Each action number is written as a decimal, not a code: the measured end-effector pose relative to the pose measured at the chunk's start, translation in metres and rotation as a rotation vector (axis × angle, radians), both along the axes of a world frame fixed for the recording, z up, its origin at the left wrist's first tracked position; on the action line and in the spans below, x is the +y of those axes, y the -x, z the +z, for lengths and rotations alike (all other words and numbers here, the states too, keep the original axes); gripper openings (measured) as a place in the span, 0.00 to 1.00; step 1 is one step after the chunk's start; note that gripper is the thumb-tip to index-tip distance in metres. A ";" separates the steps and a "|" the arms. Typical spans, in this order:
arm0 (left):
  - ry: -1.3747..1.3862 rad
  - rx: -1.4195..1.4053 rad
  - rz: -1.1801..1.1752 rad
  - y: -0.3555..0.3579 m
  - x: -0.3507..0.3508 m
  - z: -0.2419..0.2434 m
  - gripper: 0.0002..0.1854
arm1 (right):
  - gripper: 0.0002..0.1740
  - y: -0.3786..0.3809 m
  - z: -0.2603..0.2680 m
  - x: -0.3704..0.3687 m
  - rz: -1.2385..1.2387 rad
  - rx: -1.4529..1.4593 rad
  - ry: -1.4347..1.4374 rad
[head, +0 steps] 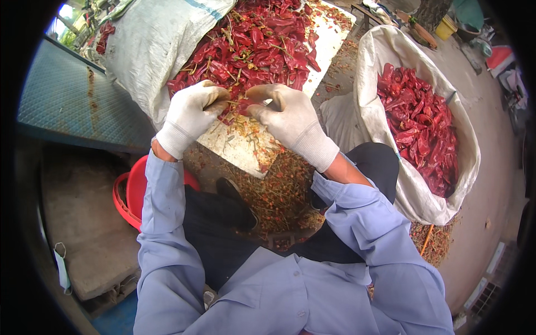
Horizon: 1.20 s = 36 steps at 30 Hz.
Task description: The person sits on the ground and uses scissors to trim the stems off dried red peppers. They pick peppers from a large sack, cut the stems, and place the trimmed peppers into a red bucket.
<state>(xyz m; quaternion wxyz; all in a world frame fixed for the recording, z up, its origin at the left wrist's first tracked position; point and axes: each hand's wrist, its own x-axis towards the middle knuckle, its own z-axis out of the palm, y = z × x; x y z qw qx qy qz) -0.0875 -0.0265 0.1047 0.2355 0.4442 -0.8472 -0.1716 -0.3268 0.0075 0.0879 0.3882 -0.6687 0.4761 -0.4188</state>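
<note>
Both hands wear white knit gloves and face each other over the near edge of a heap of dried red chili peppers (255, 46). Between the fingertips of my right hand (284, 113) is a red chili pepper (247, 106). My left hand (194, 111) has its thumb and forefinger pinched together at the pepper's stem end; a thin stem seems to be between them. The heap lies on a pale board (238, 144) littered with stems and bits, and a white woven sack (146, 50) lies along its left side. To the right, an open white woven sack (469, 155) holds many red peppers.
A blue textured metal panel (79, 100) is at the left, above a concrete slab (83, 222). A red plastic basin (136, 188) stands by my left leg. Stems and seeds (280, 192) cover the ground between my feet. A yellow container (445, 27) stands at the top right.
</note>
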 end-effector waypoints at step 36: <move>-0.542 0.573 0.203 0.021 0.052 -0.045 0.15 | 0.10 -0.044 -0.032 0.001 -0.045 -0.527 -0.258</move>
